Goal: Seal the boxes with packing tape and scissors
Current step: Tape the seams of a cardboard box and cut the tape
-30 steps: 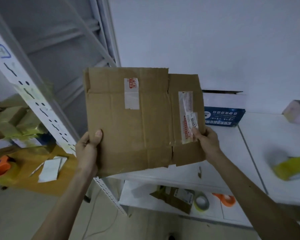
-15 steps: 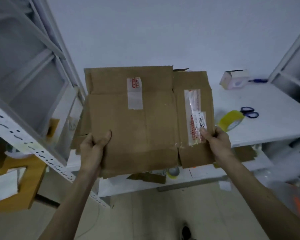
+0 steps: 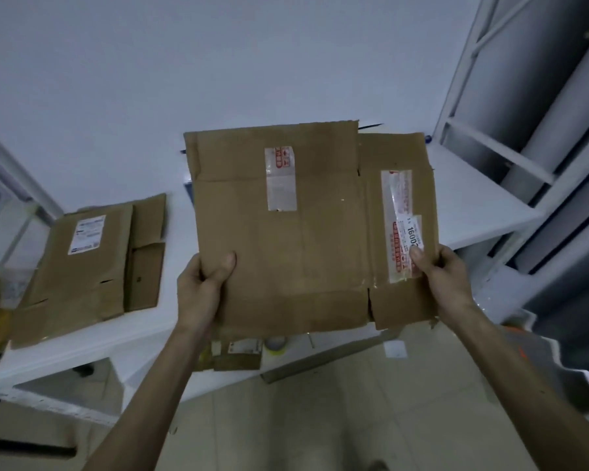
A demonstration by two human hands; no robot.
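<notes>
— Cardboard, brown and creased, is pinched in both hands: the left hand (image 3: 206,287) closed on the lower left edge of the flattened box (image 3: 303,232), thumb on its face, the right hand (image 3: 439,277) clamped on the lower right flap, thumb over a strip of old tape (image 3: 400,226).

— What's changed?

— A second ago shelving stood behind it; now the person has turned, and the box hangs over the white surface (image 3: 463,198) at centre frame. I'd say it gets opened up there before any sealing.

— Anything else there?

— Another flattened box (image 3: 92,263) lies at the left, matte, with a white label. Tape roll and scissors aren't in sight now.
</notes>
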